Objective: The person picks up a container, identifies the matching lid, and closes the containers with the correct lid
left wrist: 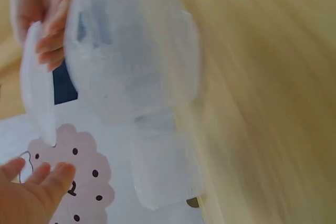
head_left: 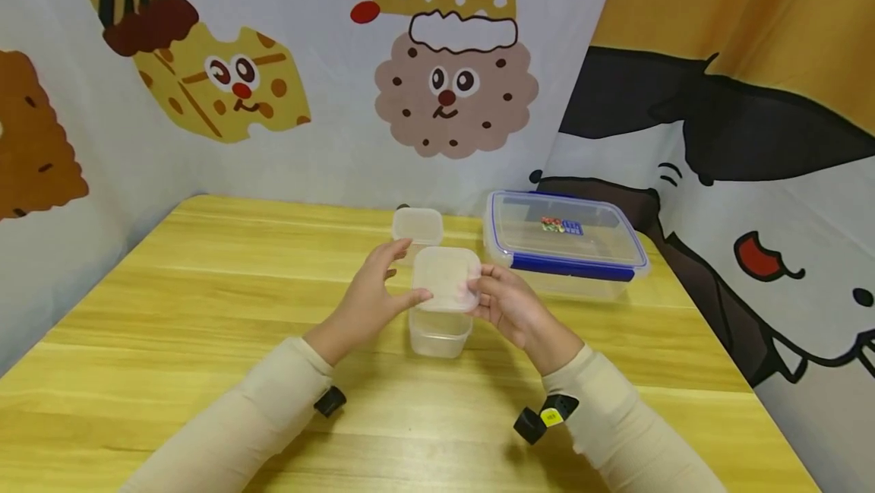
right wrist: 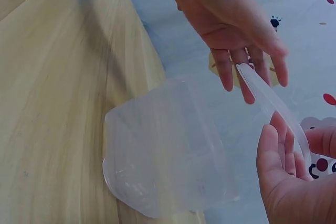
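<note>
A frosted square lid (head_left: 446,278) is held above an uncovered clear plastic container (head_left: 440,341) on the wooden table. My right hand (head_left: 511,304) pinches the lid's right edge between thumb and fingers, seen also in the right wrist view, where the lid (right wrist: 278,108) appears edge-on. My left hand (head_left: 369,292) is at the lid's left side, fingers spread and fairly straight. In the left wrist view, this left hand (left wrist: 39,195) shows a gap to the lid (left wrist: 39,85). The container (right wrist: 163,150) shows below both hands.
Behind the held lid stands another small container with a frosted lid (head_left: 418,224). A large clear box (head_left: 567,238) with blue clips stands at the back right. A printed curtain (head_left: 328,166) hangs along the far edge of the table (head_left: 205,311).
</note>
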Demonstrator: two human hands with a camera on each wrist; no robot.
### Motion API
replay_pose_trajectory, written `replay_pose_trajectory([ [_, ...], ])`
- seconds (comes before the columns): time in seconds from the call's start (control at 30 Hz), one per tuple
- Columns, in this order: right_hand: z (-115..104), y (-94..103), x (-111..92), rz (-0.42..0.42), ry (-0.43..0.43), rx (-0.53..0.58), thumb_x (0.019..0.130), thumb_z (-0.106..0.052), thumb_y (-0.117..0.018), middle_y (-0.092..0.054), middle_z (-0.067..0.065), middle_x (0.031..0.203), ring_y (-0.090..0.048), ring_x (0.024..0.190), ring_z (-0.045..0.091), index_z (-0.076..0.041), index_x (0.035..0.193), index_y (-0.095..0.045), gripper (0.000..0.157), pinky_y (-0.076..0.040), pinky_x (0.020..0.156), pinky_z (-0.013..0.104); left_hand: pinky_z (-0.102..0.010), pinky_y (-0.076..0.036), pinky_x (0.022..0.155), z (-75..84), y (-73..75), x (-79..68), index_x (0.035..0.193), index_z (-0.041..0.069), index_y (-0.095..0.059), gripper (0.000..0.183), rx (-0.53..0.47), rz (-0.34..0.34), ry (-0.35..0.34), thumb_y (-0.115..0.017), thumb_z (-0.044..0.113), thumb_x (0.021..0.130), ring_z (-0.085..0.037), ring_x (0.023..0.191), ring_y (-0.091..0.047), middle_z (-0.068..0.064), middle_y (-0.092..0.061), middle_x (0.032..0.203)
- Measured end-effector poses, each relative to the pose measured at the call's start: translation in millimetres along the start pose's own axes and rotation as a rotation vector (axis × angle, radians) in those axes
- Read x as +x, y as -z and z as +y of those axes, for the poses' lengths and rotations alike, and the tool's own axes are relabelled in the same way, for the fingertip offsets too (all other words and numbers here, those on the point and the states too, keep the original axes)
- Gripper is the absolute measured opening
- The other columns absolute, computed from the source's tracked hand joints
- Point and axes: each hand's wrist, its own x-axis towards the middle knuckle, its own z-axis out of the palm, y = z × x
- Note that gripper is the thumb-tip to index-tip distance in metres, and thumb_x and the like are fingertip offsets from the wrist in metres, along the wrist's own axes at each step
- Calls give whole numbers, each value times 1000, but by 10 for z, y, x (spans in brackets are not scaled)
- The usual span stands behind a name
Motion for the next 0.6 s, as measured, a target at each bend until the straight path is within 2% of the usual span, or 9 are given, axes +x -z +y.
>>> replay_pose_trajectory([
  [0.13,20,-7,-24,16,14,-32,95,-1,-47,-61,2,97,-63,82,9,11,129,-40,37,-56,74,23,-47,-44,103,28,31,53,146,2,-35,70,-190,14,124,-71,18,89,-33,129,-46,-17,-42,144],
  [0.23,39,-19,-48,28,26,-48,95,-1,-48,-61,1,95,-63,81,9,9,125,-44,32,-56,75,23,-46,-46,100,41,35,87,145,5,-37,66,-254,15,197,-71,17,89,-31,126,-49,-17,-45,142],
  [0.37,61,-36,-75,38,41,-39,95,-2,-51,-63,-2,90,-64,79,8,4,119,-47,25,-56,74,23,-44,-50,96,48,21,116,145,5,-38,67,-249,8,242,-72,14,88,-31,120,-54,-17,-48,137],
  [0.6,84,-66,-88,53,83,-23,93,-1,-54,-66,-3,84,-64,77,9,-2,111,-48,19,-56,73,23,-34,-55,82,28,-26,147,138,2,-46,60,-214,47,258,-72,4,84,-29,103,-62,-17,-57,120],
])
